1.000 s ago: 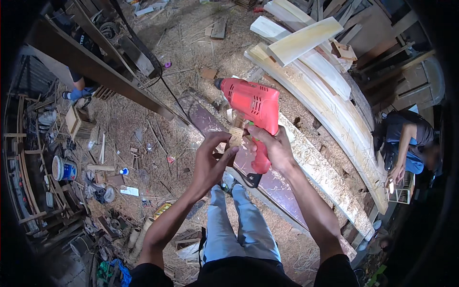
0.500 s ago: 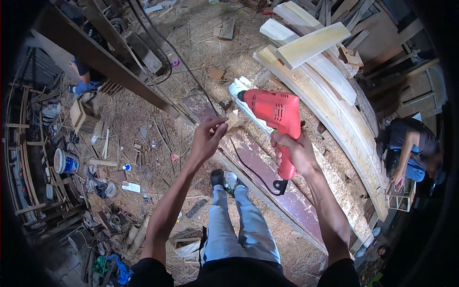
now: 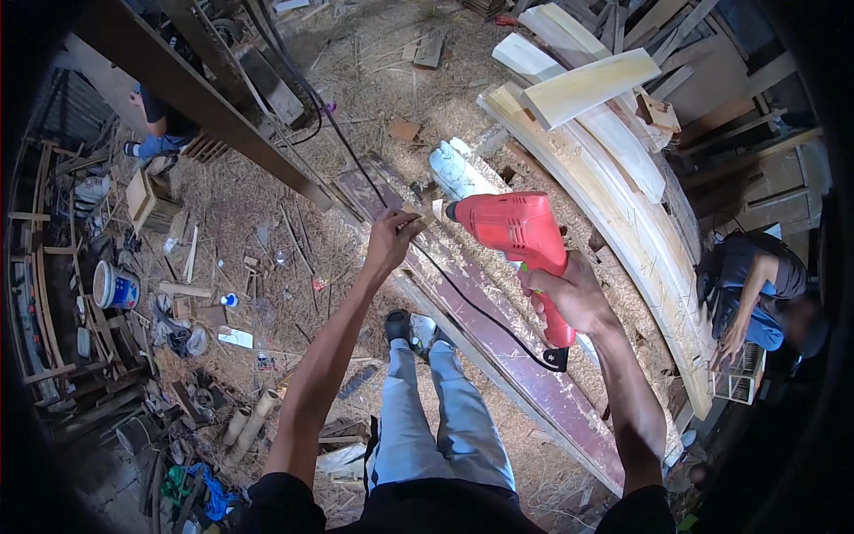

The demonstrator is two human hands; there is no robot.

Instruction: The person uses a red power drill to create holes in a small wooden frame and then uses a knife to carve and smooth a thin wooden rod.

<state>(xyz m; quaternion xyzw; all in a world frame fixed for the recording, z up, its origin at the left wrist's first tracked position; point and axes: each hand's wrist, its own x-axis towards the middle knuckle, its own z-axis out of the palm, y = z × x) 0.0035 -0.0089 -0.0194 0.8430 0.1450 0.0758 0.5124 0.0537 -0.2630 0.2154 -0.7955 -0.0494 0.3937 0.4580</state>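
Note:
My right hand point(image 3: 574, 294) is wrapped round the handle of a red power drill point(image 3: 511, 222), held level with its dark chuck toward the left. Close to the chuck, my left hand point(image 3: 391, 242) has its fingers pinched together. What lies between those fingertips is too small to make out. The drill's black cord point(image 3: 480, 310) runs from the bottom of the handle up to my left hand and on beyond it. Under both hands lies a long purple-brown plank point(image 3: 543, 400) strewn with wood shavings. A pale, whitish-blue object point(image 3: 458, 169) rests just past the drill.
Curved pale timber boards point(image 3: 623, 231) are stacked at the right, with a loose board point(image 3: 592, 87) across them. A co-worker point(image 3: 756, 285) crouches beyond them; another person point(image 3: 160, 120) sits at upper left. A dark beam point(image 3: 205, 116) slants in. A bucket point(image 3: 116, 287) stands among floor scraps.
The drill and my right hand have shifted slightly right and downward. The cord now stretches straighter below my left hand, and more of the whitish-blue object shows.

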